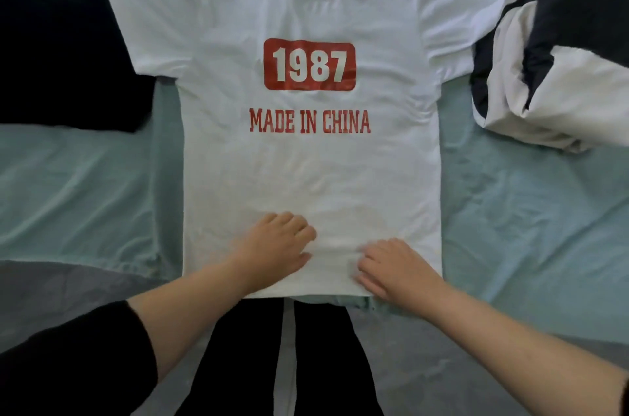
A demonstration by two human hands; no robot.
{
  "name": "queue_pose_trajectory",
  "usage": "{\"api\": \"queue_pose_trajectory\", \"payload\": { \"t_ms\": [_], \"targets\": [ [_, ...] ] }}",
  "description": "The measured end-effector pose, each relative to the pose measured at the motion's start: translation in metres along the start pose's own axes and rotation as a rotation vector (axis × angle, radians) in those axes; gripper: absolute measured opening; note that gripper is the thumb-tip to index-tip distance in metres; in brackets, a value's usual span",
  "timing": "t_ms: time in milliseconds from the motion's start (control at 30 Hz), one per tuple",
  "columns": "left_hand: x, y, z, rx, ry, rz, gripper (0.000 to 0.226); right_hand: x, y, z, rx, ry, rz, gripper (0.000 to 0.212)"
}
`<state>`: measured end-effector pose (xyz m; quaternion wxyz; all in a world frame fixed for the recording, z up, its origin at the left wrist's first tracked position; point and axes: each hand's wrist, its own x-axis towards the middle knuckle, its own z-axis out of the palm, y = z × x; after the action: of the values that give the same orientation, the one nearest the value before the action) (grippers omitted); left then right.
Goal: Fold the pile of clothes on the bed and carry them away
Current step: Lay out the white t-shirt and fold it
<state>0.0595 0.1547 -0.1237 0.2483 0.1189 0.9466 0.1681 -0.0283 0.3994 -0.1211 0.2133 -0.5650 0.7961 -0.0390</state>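
White tee [311,177] is spread flat, front up, on the teal bed sheet [510,228], collar at the far end and hem near, both short sleeves out. Red "1987" box with "MADE IN CHINA" under it. A flat black garment [61,41] lies far left, under the tee's left sleeve. Crumpled black-and-white heap [558,68] sits far right, touching the right sleeve.

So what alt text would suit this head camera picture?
Two bare hands, left hand and right hand, press flat on the hem of a white T-shirt printed "1987 MADE IN CHINA", spread face up on a bed.
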Motion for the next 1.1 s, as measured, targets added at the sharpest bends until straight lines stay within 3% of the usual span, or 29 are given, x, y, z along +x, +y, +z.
{"api": "queue_pose_trajectory", "payload": {
  "t_ms": [67, 133, 200, 300, 400, 500, 567, 633, 700, 900, 1033, 1100],
  "targets": [
    [-0.02, 0.01, 0.008, -0.035, -0.227, -0.031, 0.043, -0.003, -0.021, 0.002, 0.05, -0.098, -0.017, 0.03],
    [-0.037, 0.012, 0.017, 0.029, -0.315, -0.09, 0.054, -0.003, -0.034, 0.007, 0.024, -0.198, 0.059, 0.042],
    [-0.047, 0.018, 0.021, 0.081, -0.302, -0.099, 0.054, 0.001, -0.042, 0.01, 0.001, -0.221, 0.124, 0.044],
    [-0.048, 0.027, 0.031, 0.101, -0.147, -0.138, 0.04, 0.003, -0.044, 0.012, 0.022, -0.19, 0.178, 0.044],
    [-0.051, 0.029, 0.036, 0.099, -0.127, -0.16, 0.04, -0.001, -0.042, 0.009, 0.046, -0.227, 0.221, 0.047],
    [-0.055, 0.02, 0.028, 0.067, -0.153, -0.206, 0.038, -0.001, -0.036, 0.002, 0.088, -0.347, 0.304, 0.031],
    [-0.056, 0.009, 0.017, 0.008, -0.237, -0.302, 0.024, 0.003, -0.026, -0.004, 0.176, -0.414, 0.381, 0.015],
    [-0.053, -0.011, 0.005, -0.06, -0.367, -0.414, 0.019, 0.012, -0.009, -0.017, 0.31, -0.449, 0.472, 0.011],
    [-0.047, -0.039, -0.018, -0.164, -0.392, -0.512, 0.008, 0.026, 0.015, -0.034, 0.412, -0.461, 0.541, 0.011],
    [-0.004, -0.135, -0.108, -0.315, -0.184, -0.62, 0.019, 0.1, 0.09, -0.099, 0.38, -0.172, 0.607, 0.011],
    [0.025, -0.175, -0.152, -0.389, 0.126, -0.694, 0.029, 0.148, 0.13, -0.129, 0.313, -0.002, 0.642, 0.025],
    [0.037, -0.187, -0.165, -0.516, 0.288, -0.777, 0.031, 0.163, 0.148, -0.14, 0.296, 0.0, 0.681, 0.03]
  ]
}}
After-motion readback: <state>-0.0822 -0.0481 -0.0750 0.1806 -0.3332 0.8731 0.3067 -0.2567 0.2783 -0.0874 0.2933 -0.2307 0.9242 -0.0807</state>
